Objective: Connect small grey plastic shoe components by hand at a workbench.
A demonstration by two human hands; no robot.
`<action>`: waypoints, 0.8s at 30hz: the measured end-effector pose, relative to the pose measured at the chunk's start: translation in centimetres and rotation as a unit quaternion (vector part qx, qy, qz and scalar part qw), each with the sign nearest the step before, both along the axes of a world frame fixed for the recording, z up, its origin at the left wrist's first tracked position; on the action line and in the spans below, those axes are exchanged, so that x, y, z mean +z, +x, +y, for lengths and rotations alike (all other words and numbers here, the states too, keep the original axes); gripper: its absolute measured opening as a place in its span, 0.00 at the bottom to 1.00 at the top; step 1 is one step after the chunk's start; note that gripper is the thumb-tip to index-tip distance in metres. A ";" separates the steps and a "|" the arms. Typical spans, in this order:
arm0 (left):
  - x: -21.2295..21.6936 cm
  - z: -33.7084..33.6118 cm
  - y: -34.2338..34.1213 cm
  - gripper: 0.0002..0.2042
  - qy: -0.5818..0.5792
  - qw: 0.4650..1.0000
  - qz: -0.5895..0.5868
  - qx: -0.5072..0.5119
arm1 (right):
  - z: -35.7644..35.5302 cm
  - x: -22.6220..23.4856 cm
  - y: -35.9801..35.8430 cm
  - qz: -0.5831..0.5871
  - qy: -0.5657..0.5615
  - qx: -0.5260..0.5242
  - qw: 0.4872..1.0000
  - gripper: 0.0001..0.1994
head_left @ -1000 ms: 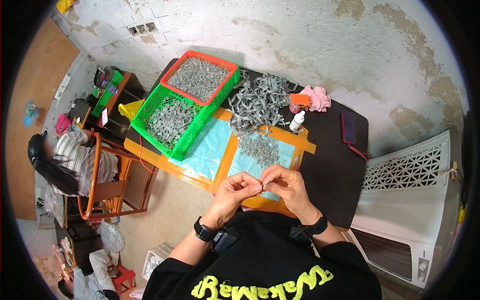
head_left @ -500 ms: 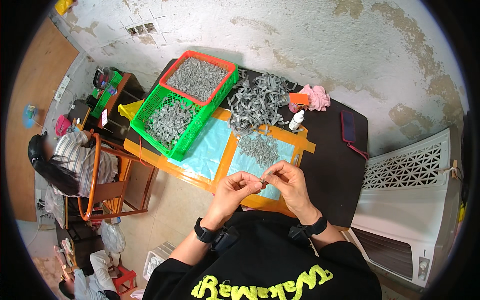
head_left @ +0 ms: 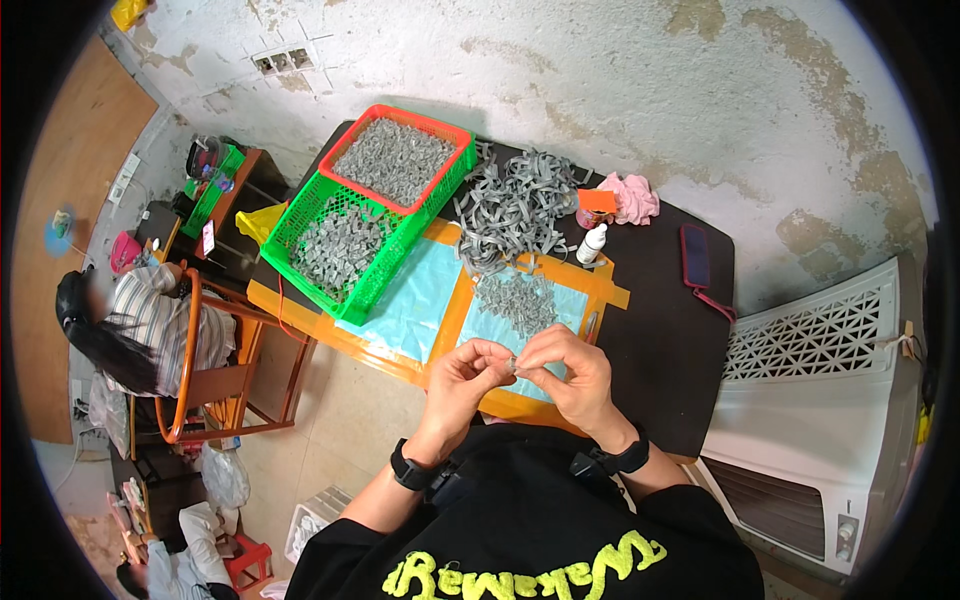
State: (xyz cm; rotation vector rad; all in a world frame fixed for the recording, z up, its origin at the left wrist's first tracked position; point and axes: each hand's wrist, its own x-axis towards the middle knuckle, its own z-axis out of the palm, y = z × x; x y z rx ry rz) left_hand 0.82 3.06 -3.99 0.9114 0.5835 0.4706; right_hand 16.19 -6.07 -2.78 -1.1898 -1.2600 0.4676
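Pinching one small grey piece (head_left: 512, 364), left hand (head_left: 468, 372) and right hand (head_left: 570, 372) fingers meet above the blue mat (head_left: 425, 300).

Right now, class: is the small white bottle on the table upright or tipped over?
Upright. The white bottle stands on its base on the dark table, cap uppermost, beside the pile of grey strips.
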 end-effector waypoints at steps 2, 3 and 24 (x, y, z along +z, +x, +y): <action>0.3 0.0 -0.3 0.05 -0.053 0.998 -0.013 -0.015 | -0.1 0.2 0.1 -0.034 0.016 -0.005 0.999 0.08; 0.5 0.0 -0.4 0.05 -0.105 0.994 -0.025 -0.030 | -0.1 0.3 0.2 -0.067 0.032 -0.010 0.997 0.09; 0.3 -1.1 0.7 0.06 -0.107 0.988 -0.099 0.059 | 1.0 0.8 -0.6 -0.036 0.037 -0.056 0.997 0.08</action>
